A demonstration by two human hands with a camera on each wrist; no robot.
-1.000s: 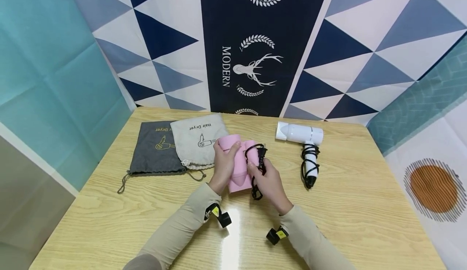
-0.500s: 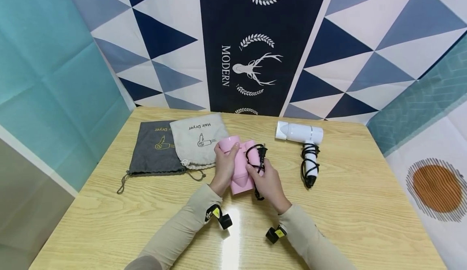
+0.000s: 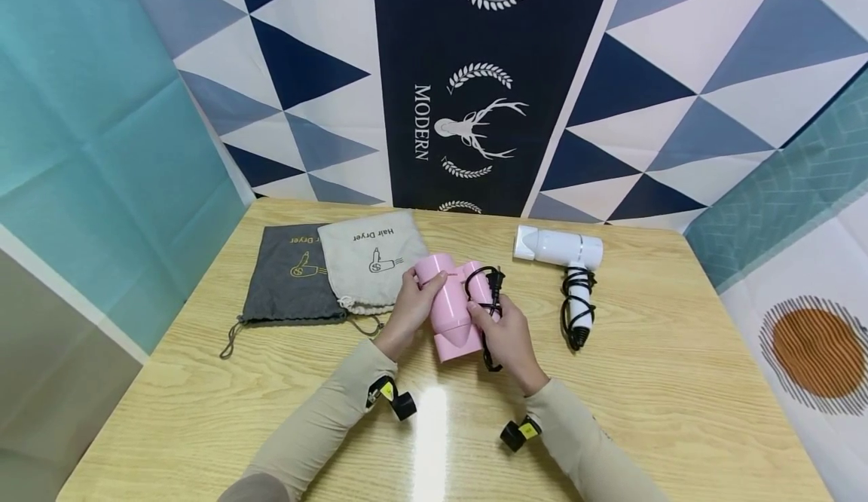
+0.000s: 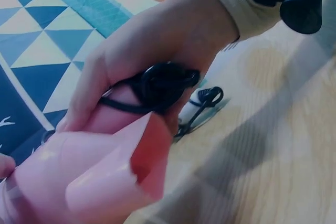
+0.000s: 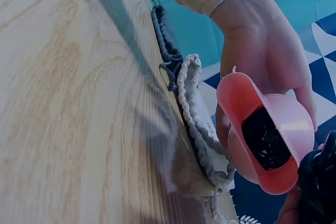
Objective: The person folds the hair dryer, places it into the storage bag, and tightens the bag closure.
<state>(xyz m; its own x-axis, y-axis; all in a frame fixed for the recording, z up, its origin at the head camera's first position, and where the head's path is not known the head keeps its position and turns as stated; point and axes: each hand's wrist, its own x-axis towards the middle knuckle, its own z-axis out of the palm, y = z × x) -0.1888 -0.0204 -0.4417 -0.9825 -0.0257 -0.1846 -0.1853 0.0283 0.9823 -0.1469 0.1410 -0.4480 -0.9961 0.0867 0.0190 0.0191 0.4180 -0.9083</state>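
Observation:
A pink hair dryer (image 3: 450, 313) is held between both hands near the middle of the table, its flared nozzle toward the wearer. My left hand (image 3: 410, 310) grips the barrel's back end, thumb on top. With my right hand (image 3: 510, 338) I hold the handle, round which a black cord (image 3: 496, 282) is wound. The left wrist view shows the right hand (image 4: 152, 40) around the handle and cord (image 4: 163, 87). In the right wrist view, the left hand (image 5: 265, 56) is round the barrel, and the nozzle (image 5: 247, 103) opens toward the camera with a dark grille inside.
A grey drawstring bag (image 3: 281, 276) lies at the left, partly under a pale drawstring bag (image 3: 369, 257); both bear a hair dryer print. On the right side lies a white hair dryer (image 3: 557, 247) with its black cord (image 3: 576, 306) round the handle. Patterned cloth (image 3: 468, 133) hangs behind the table.
The pink hair dryer has shifted slightly to the right, both hands moving with it. My left wrist has swung a little to the left. Bags and white hair dryer stay where they were.

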